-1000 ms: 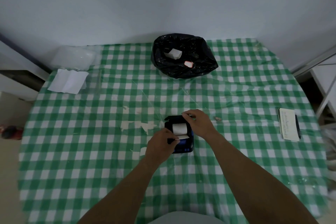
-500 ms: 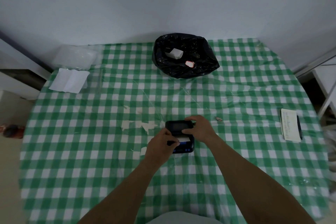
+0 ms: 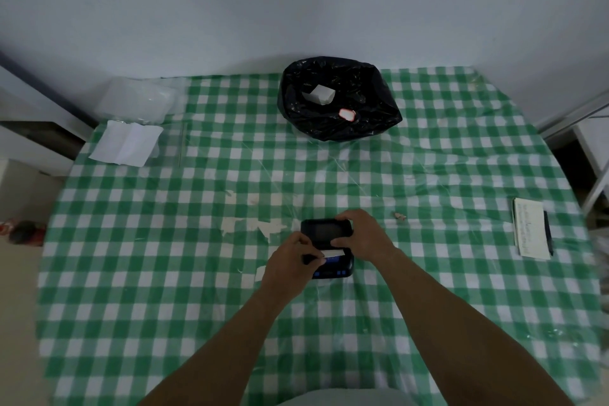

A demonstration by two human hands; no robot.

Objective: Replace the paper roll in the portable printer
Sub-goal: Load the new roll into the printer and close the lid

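A small dark portable printer point(image 3: 326, 231) with a blue front lies on the green checked tablecloth point(image 3: 197, 241) near the table's middle. Its lid is down over the roll, which is hidden. A white strip of paper point(image 3: 333, 253) sticks out across the printer's slot. My left hand point(image 3: 290, 260) grips the printer's left side, its fingertips on the strip's left end. My right hand point(image 3: 362, 236) lies over the lid's right side, thumb and fingers pressing on it.
A black bag-lined bin point(image 3: 339, 99) with scraps of paper stands at the back. A folded white sheet point(image 3: 127, 143) and a clear plastic bag point(image 3: 138, 102) lie back left. A notepad with a pen point(image 3: 532, 232) lies right. Small paper scraps point(image 3: 260, 227) sit left of the printer.
The printer's lid was open with the white roll showing; my right hand has swung it down shut over the roll. My left hand has stayed on the printer's left side.
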